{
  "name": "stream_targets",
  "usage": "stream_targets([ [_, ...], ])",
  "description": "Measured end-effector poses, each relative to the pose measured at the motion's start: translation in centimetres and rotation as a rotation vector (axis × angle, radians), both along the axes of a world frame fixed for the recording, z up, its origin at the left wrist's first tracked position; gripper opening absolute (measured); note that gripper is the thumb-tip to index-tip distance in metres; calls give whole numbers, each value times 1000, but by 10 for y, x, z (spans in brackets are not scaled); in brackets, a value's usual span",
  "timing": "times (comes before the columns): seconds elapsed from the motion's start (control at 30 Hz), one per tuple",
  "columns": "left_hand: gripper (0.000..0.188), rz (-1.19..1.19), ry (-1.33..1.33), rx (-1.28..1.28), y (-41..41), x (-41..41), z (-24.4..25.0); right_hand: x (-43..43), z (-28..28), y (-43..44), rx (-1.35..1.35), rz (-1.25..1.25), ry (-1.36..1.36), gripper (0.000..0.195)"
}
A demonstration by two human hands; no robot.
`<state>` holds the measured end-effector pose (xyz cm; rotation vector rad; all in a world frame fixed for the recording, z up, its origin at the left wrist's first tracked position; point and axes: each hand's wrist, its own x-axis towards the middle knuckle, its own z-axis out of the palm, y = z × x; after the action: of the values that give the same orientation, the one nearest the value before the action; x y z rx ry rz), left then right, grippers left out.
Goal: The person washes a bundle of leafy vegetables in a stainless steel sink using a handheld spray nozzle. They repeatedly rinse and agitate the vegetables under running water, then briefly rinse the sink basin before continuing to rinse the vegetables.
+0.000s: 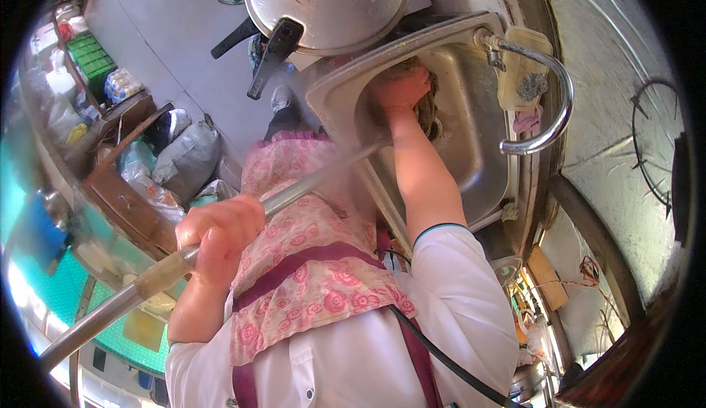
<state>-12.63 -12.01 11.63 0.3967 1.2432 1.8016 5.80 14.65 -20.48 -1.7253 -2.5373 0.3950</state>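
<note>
My left hand [223, 237] is wrapped around a long metal pole [309, 184], which slants from the lower left up to the sink. A worn sleeve joins two sections of the pole. Inside the stainless steel sink [485, 132], my right hand [401, 85] grips a dark, wet-looking fibrous bundle [427, 99] beside the drain. Blur and my hand hide much of the bundle, and my right forearm covers the pole's far end, so I cannot tell whether the two are joined.
A chrome gooseneck faucet [562, 105] curves over the sink's right rim, near a plastic container [521, 69] with a metal scourer [532, 85]. A large pressure cooker [325, 8] stands beyond the sink. Stuffed bags [187, 154] and a green crate [91, 63] are at the left.
</note>
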Motion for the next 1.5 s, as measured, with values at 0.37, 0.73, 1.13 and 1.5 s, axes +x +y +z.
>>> stream_targets([
  [0.37,49,11,67,-10,15,1,5,58,-40,88,207,372,-218,64],
  [0.73,45,-105,154,16,4,15,24,131,0,113,-326,415,270,90],
  [1.13,48,-100,132,-8,13,7,20,37,-16,28,43,138,-37,93],
  [1.5,51,-55,89,-47,27,1,9,47,-44,90,190,115,-58,65],
])
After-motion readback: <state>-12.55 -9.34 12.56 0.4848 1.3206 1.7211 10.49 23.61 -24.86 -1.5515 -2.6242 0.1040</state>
